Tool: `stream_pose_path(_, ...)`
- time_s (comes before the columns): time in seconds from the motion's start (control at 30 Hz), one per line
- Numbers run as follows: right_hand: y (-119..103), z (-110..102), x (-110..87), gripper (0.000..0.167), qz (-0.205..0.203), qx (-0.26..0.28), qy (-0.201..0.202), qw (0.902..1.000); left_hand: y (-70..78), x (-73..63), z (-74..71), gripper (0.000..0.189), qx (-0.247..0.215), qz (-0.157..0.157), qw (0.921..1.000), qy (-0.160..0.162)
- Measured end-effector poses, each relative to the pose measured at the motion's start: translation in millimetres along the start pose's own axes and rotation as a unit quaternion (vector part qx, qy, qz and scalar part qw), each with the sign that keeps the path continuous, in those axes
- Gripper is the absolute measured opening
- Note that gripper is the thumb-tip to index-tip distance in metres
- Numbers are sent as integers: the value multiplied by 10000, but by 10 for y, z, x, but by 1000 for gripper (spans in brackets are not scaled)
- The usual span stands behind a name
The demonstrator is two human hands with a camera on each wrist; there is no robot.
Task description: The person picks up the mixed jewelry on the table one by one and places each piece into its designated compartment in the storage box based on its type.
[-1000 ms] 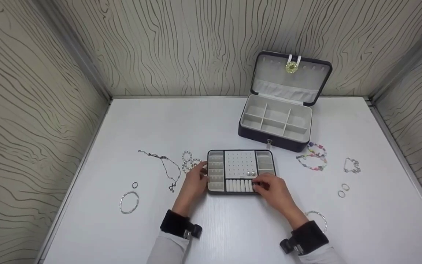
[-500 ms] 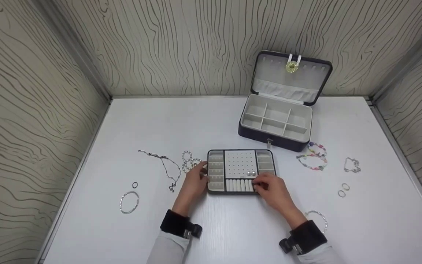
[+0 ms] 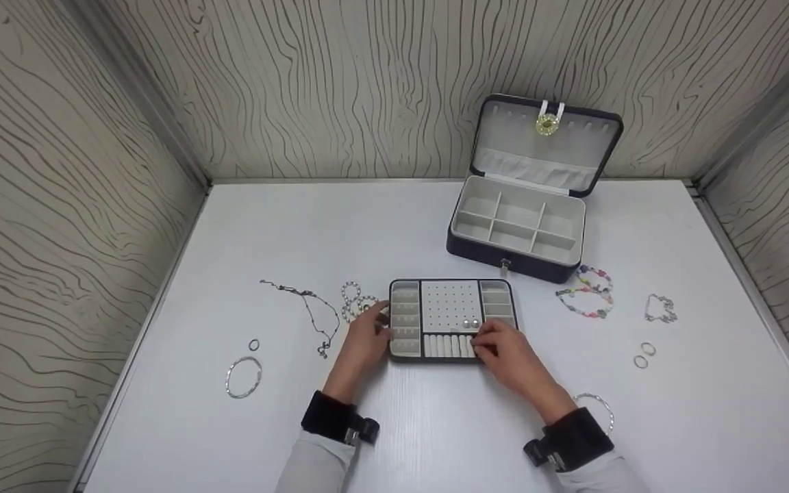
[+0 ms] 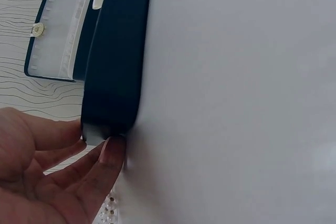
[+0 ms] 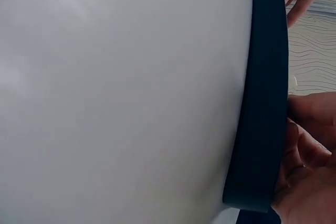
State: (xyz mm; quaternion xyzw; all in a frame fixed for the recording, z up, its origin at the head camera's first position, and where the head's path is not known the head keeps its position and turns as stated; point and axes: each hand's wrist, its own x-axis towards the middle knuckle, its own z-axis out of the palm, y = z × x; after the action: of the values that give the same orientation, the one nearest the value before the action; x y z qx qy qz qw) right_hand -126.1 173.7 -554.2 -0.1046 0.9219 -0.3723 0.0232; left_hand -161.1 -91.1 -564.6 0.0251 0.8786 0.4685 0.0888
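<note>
While the left hand pinched the tray, its row of ring rolls ran leftward along its long axis from the nearer right hand, grip narrow, contents indeterminable.

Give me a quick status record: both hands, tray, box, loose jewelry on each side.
Left hand: holds the left side of the tray
Right hand: at the right end of the ring rolls; grip unclear
Tray: on the table, two round studs on its perforated panel
Box: behind the tray, lid open
Loose, left: necklace, beaded strand, small ring, bangle
Loose, right: colorful bracelets, charm bracelet, two rings, second bangle
</note>
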Motion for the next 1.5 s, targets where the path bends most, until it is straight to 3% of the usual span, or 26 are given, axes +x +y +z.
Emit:
stream_pose_path(0.23, 2, -118, -28, 20, -284, -64, -561, 9980, -3, -2, -9, 54, 16, 82, 10000, -32)
stream_pose_path(0.43, 113, -346, -45, 28, -277, 406, -906, 9947, 5, -20, -12, 54, 69, 118, 9999, 3)
stream_pose_path(0.67, 378, -788, -78, 28, 117, 524, -242, 9983, 11, -11, -9, 54, 104, 12, 9999, -8)
stream_pose_path(0.93, 771, -1287, -283, 34, 765, 86, 253, 9967, 8, -6, -9, 55, 66, -3, 10000, -24)
stream_pose_path(1.23, 1267, -1572, -530, 33, 2044, -220, 1064, 9728, 12, -13, -8, 54, -37, -191, 9998, -18)
stream_pose_path(1.33, 1395, -1608, -584, 29, 2135, -567, 1081, 9693, 8, -17, -5, 53, 26, -200, 9998, 7)
stream_pose_path(1.5, 1538, -1628, -680, 23, 2254, -929, 773, 9668, 19, -22, -9, 54, -19, -122, 9999, -23)
